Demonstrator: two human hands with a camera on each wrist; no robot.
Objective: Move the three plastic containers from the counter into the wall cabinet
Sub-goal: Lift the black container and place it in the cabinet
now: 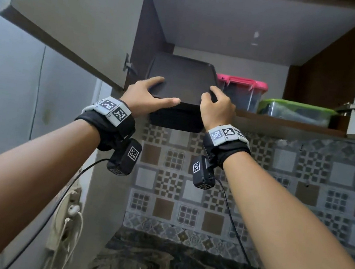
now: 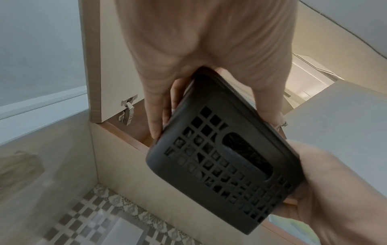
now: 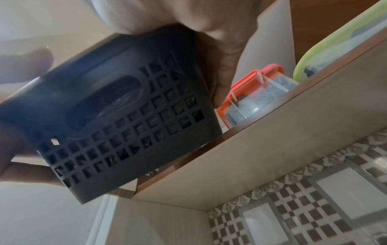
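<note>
1. The left hand (image 1: 145,95) and right hand (image 1: 217,110) are both gripping the black lidded basket (image 1: 182,85), one at each near corner, fingers on the lid.
2. The basket is sitting partly on the wall cabinet shelf (image 1: 286,124), its near end overhanging the edge.
3. The pink-lidded container (image 1: 243,91) and green-lidded container (image 1: 297,111) are standing on the shelf to its right.
4. The dark marbled counter (image 1: 166,266) is lying below.

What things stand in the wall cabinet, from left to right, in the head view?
Black container, held by the left hand and the right hand → container with pink lid → container with green lid.
</note>
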